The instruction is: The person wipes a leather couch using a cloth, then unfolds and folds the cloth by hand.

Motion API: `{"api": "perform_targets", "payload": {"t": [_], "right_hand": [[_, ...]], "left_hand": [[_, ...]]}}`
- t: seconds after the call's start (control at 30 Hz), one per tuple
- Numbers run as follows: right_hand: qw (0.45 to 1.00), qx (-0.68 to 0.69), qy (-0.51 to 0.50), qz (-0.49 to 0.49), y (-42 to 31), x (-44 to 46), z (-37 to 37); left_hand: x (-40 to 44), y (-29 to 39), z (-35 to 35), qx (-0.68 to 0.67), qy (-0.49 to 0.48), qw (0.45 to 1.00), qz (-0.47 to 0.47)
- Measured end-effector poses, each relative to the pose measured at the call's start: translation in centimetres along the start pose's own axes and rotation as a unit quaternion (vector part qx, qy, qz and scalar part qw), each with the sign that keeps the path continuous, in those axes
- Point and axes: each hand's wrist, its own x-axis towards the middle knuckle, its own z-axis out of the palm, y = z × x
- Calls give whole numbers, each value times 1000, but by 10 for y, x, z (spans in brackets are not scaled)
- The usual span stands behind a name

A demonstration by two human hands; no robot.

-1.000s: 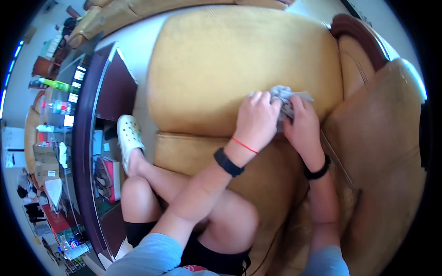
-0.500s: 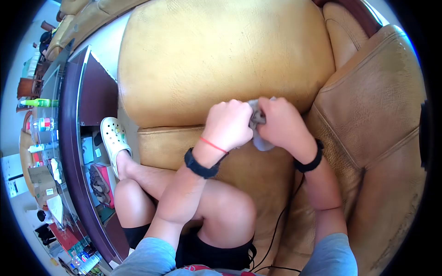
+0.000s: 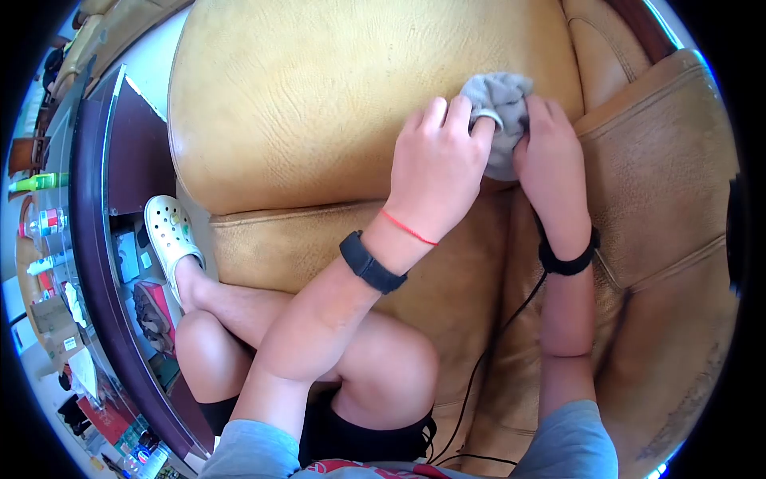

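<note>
A crumpled grey cloth [image 3: 500, 94] is held between my two hands over the tan leather sofa seat [image 3: 319, 96]. My left hand [image 3: 443, 156] grips its left side, fingers curled at a light-edged opening in the fabric. On the right side, my right hand [image 3: 550, 160] is closed on the cloth, its fingertips slightly blurred. Part of the cloth hangs down between the hands. Black bands circle both wrists, and a red string is above the left band.
To the left stands a dark table [image 3: 96, 239] with a glass top, holding bottles [image 3: 40, 182] and a cardboard box [image 3: 56, 327]. My foot wears a white clog [image 3: 170, 231]. A black cable [image 3: 479, 363] runs along the sofa. The sofa backrest [image 3: 670, 176] rises at right.
Both hands have moved up and right with the cloth since half a second ago. More of the cloth shows above and between them. The view has shifted as well.
</note>
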Motion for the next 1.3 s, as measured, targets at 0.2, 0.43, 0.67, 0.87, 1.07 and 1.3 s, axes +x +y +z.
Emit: {"api": "perform_targets", "payload": {"t": [0.2,0.43,0.67,0.87,1.07,1.3], "right_hand": [[992,22,-124,-6,-20,-16,4],[954,86,-284,-40,-42,-31,22],[992,41,-118,-8,-36,-21,-24],[991,6,115,71,-21,-2,-70],[999,34,18,30,-20,-12,-27],[997,-27,74,2,-17,-10,-11]], "left_hand": [[-12,2,-9,-5,-130,991,-12],[-37,-5,-7,25,-306,949,-75],[-38,5,-16,-125,-151,978,-68],[-26,12,-14,-172,1,984,-40],[-25,14,-9,-134,-17,989,-53],[-21,12,10,-116,-2,993,-5]]}}
